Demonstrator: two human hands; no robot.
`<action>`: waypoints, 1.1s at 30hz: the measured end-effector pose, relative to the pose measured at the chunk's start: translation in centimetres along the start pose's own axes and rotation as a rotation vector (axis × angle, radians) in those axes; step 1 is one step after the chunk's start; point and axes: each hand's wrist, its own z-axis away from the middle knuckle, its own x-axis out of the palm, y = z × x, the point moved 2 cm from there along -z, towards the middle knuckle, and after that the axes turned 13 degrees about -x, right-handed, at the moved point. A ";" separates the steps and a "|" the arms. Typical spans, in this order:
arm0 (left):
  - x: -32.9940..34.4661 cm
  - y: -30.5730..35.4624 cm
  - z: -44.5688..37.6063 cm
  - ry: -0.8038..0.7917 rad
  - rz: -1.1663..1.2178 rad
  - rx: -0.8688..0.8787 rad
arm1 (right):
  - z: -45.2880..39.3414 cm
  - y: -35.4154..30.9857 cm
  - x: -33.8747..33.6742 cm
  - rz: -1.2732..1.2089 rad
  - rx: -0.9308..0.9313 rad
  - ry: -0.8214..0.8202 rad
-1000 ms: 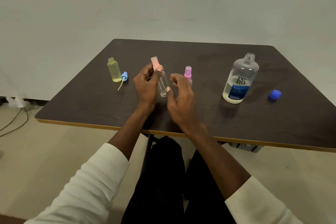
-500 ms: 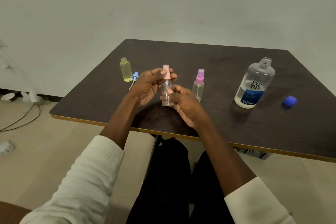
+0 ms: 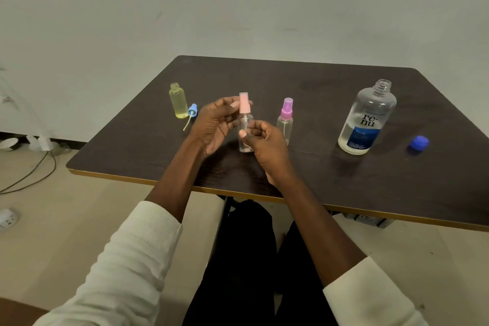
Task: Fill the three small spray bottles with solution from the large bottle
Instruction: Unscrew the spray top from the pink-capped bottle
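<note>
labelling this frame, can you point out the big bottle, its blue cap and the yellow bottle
big bottle (image 3: 366,124): head view, on its label.
blue cap (image 3: 419,142): head view, top of the cap lying on the table.
yellow bottle (image 3: 178,102): head view, middle of its body.

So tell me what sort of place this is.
Probably a sparse indoor room set up as a plain workspace, not a kitchen or lab: a bare dark wooden table with a light edge, a blank pale wall, and loose cables on the beige floor.
</note>
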 end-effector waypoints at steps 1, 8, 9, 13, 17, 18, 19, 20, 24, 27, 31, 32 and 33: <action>-0.1 0.0 -0.1 0.015 -0.023 0.004 | 0.0 0.1 0.0 -0.001 -0.001 0.006; 0.1 -0.3 0.2 -0.022 0.004 -0.025 | 0.1 0.2 0.0 0.011 -0.027 -0.025; 0.0 -0.4 0.1 -0.041 0.006 -0.034 | 0.1 0.3 0.0 0.014 -0.033 -0.025; 0.3 -0.5 -0.2 0.025 -0.058 -0.006 | 0.1 0.2 0.0 0.053 -0.055 -0.012; 0.4 -0.8 -0.1 0.002 -0.048 -0.006 | 0.3 0.0 0.0 0.068 -0.078 0.010; 0.2 -0.8 -0.1 -0.029 -0.038 -0.010 | 0.3 0.0 0.0 0.066 -0.079 0.014; 0.1 -0.8 -0.1 -0.055 -0.038 -0.007 | 0.2 0.0 -0.1 0.068 -0.076 0.014; 0.0 -0.8 0.0 -0.059 -0.049 0.004 | 0.3 -0.1 -0.1 0.075 -0.071 0.012; 0.5 -0.7 0.0 0.051 -0.050 0.041 | 0.3 -0.3 0.0 0.093 -0.081 0.014; 0.5 -0.9 0.1 -0.008 -0.024 0.023 | 0.5 -0.2 0.0 0.096 -0.084 0.012; 0.3 -0.8 0.3 -0.055 -0.027 0.019 | 0.5 -0.1 0.0 0.113 -0.088 0.011; 0.4 -0.8 0.3 -0.031 -0.033 0.035 | 0.5 -0.2 0.0 0.122 -0.094 0.006; 0.6 -0.8 0.3 0.008 -0.034 0.051 | 0.5 -0.2 0.1 0.132 -0.097 0.002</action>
